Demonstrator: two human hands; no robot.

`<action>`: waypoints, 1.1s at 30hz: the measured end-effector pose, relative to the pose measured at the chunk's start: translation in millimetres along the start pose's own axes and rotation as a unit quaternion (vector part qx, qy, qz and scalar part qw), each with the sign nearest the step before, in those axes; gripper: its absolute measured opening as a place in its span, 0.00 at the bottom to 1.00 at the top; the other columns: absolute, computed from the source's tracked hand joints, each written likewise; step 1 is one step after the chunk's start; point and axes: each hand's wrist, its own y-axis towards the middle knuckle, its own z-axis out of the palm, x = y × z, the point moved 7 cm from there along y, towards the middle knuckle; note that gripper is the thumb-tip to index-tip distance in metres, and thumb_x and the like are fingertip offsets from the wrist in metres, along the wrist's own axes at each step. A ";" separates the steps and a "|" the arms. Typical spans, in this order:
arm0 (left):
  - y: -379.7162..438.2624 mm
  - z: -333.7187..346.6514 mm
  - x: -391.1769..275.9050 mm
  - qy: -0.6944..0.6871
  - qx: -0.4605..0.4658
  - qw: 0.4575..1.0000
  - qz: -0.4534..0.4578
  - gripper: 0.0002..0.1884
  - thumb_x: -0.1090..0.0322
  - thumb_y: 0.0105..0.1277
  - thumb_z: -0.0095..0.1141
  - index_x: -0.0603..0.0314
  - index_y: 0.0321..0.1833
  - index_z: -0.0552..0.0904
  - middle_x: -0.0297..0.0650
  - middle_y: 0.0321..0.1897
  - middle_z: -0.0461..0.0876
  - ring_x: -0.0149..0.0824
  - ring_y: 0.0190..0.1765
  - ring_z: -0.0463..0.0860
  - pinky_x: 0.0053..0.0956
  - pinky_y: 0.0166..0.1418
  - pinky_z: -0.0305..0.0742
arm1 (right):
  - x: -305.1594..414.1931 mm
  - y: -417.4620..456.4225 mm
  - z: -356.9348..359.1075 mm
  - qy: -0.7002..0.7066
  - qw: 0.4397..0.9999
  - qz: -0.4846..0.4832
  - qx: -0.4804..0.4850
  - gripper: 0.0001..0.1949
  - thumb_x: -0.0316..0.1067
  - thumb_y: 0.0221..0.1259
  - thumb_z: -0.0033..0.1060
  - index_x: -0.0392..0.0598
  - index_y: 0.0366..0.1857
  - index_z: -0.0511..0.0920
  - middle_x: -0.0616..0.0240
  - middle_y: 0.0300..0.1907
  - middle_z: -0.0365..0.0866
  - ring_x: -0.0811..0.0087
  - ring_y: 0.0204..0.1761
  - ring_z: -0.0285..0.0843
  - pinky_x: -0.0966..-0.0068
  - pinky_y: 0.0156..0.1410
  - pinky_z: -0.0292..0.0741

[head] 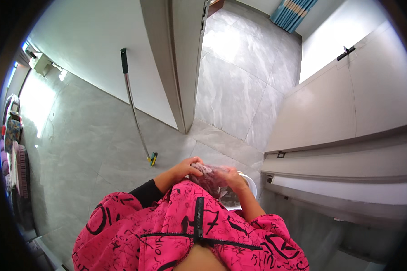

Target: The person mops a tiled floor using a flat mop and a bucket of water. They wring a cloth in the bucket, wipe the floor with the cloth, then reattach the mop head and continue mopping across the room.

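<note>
A wet, purplish cloth (208, 178) is bunched between my two hands, low in the middle of the view. My left hand (191, 167) grips its left end. My right hand (230, 178), somewhat blurred, is closed on its right part. Beneath and to the right of the cloth stands a white bucket (252, 185) with dark, murky water in it. My right forearm crosses over the bucket and hides part of its rim.
A long-handled floor brush (135, 117) leans on the white wall at the left, its head on the grey tiled floor (78, 135). Ahead is a doorway with a grey frame (181, 67). An open door (318, 101) stands at the right. Cushioned furniture lines the far left.
</note>
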 end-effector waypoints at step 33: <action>101.2 97.1 -64.3 0.208 0.397 0.890 0.086 0.17 0.76 0.63 0.34 0.63 0.54 0.69 0.41 0.46 0.74 0.31 0.50 0.72 0.24 0.55 0.65 | -18.2 -133.7 87.4 0.433 0.710 -0.325 -0.452 0.16 0.38 0.51 0.59 0.38 0.40 0.76 0.66 0.34 0.80 0.78 0.35 0.75 0.80 0.43 0.71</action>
